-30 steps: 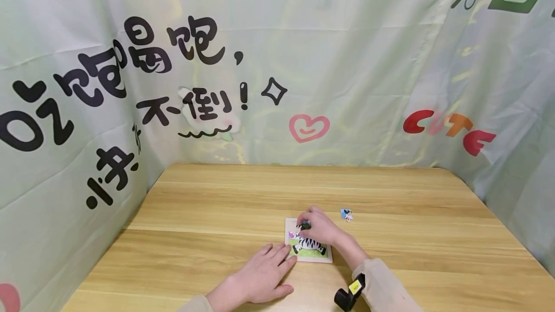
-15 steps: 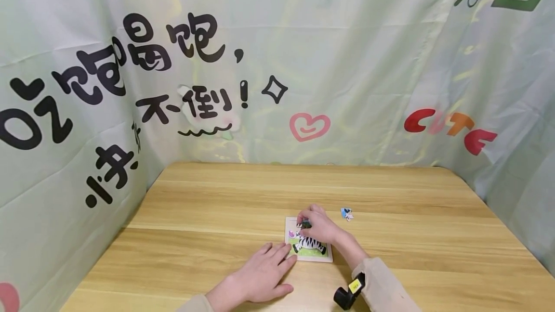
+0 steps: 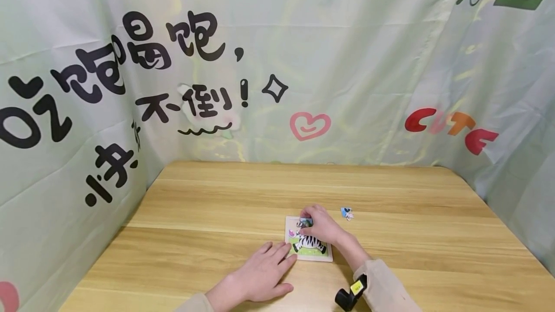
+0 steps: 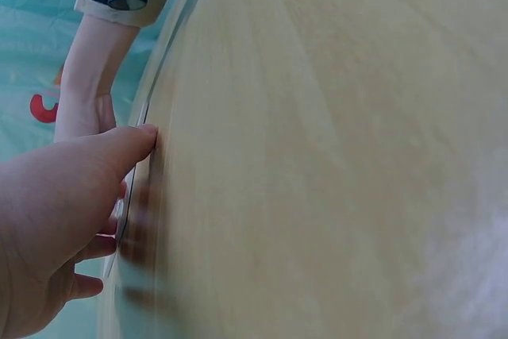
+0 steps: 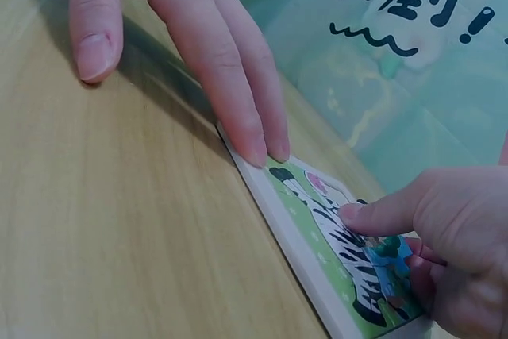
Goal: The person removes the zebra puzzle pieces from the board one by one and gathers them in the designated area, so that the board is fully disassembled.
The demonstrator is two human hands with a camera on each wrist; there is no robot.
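A small zebra jigsaw puzzle [image 3: 310, 244] in a pale square frame lies on the wooden table. My left hand [image 3: 263, 276] lies palm down with straight fingers, fingertips resting on the puzzle's near left edge. At the puzzle's upper part, my right hand [image 3: 323, 227] pinches a puzzle piece [image 5: 387, 248] with blue and green on it, thumb on the zebra side and fingers at the far side. Those fingers cover much of the piece. A loose puzzle piece [image 3: 347, 214], blue with black and white, lies beyond the right hand.
The wooden table [image 3: 208, 206] extends around the puzzle. A printed fabric curtain [image 3: 368, 71] with black lettering stands along its back and sides. On the right wrist sits a black camera [image 3: 349, 295].
My right fingers have shifted slightly right, and the piece beneath them has turned, showing more blue at its top. My left hand stays in place.
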